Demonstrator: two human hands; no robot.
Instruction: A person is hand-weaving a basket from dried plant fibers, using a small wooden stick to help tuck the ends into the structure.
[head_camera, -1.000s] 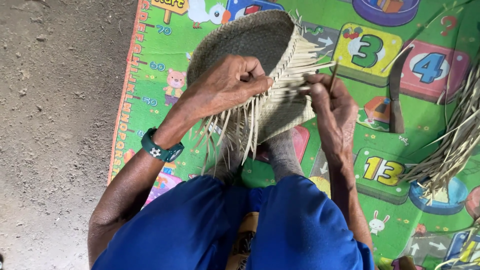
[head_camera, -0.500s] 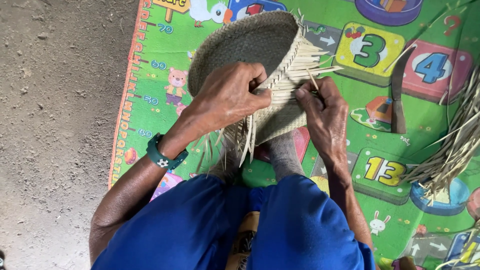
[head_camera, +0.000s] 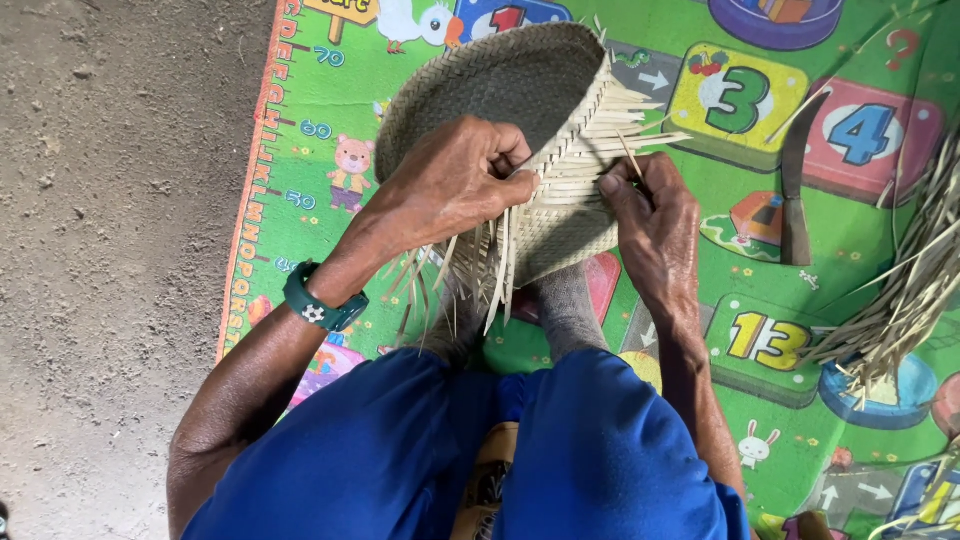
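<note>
Head view: the woven basket (head_camera: 520, 90) sits between my hands, tilted over my knees. My left hand (head_camera: 455, 180) curls closed over its loose straw ends (head_camera: 480, 270); my right hand (head_camera: 650, 215) pinches a strip (head_camera: 630, 155). A knife (head_camera: 795, 190) lies beyond my right hand on the play mat (head_camera: 300, 130).

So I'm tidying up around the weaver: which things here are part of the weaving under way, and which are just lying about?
In use:
- woven basket, half finished
- loose strips sticking out of its edge
- left hand pressing on the weave
- right hand pinching a strip

Lying about:
- knife on the play mat
- bundle of dry strips at the right
</note>
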